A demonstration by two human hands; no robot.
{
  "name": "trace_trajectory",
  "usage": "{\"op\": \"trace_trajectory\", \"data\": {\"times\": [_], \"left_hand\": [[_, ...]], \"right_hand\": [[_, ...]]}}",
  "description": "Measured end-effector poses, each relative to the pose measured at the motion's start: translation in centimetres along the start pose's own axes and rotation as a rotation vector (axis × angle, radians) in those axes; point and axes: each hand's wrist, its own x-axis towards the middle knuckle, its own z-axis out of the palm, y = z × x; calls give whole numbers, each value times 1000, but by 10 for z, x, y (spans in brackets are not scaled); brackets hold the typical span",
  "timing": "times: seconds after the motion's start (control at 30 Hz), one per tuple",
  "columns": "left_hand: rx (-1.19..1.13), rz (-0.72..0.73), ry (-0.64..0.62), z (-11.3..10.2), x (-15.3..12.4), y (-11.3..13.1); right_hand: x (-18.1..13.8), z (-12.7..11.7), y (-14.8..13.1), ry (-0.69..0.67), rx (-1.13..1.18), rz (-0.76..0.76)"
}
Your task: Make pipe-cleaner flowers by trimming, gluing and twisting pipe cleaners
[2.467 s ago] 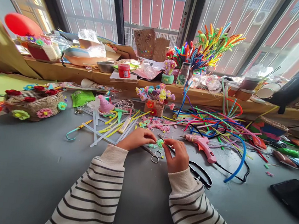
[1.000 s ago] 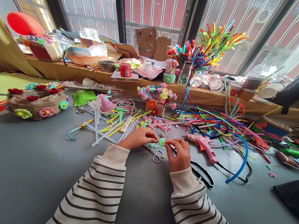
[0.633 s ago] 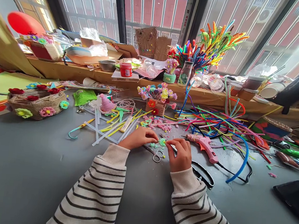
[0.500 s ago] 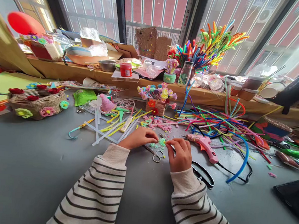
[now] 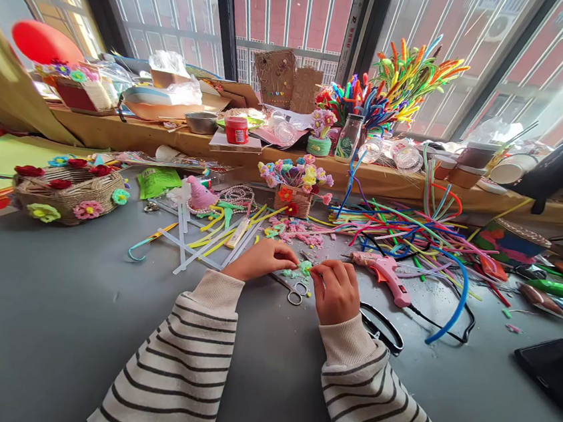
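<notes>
A small light-green and yellow pipe-cleaner flower [image 5: 304, 266] sits between my two hands, low over the table. My left hand [image 5: 262, 261] comes from the left, thumb and fingers pinched at the flower's left side. On its right side, my right hand [image 5: 337, 291] pinches with curled fingers at the edge. The exact grip of the fingertips is too small to make out. Scissors [image 5: 295, 294] lie just below, their blades partly behind my left hand. Green fluff [image 5: 289, 273] is scattered on the table around the flower. The pink glue gun [image 5: 389, 276] lies right of my right hand.
Clear glue sticks [image 5: 201, 251] lie to the left, near a twine basket with flowers [image 5: 69, 195]. Behind are a small flower box [image 5: 293, 202] and a heap of pipe cleaners [image 5: 400, 230]. A black phone [image 5: 553, 374] lies at the right edge.
My right hand has shifted very slightly to the left, its fingers a little more curled. My left hand and the flower stay nearly in place.
</notes>
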Motion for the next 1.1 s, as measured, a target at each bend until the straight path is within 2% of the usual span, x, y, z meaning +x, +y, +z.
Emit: {"op": "trace_trajectory", "data": {"times": [1.1], "left_hand": [[-38, -17, -19, 1, 1, -2]], "right_hand": [[0, -1, -1, -26, -15, -7]]}}
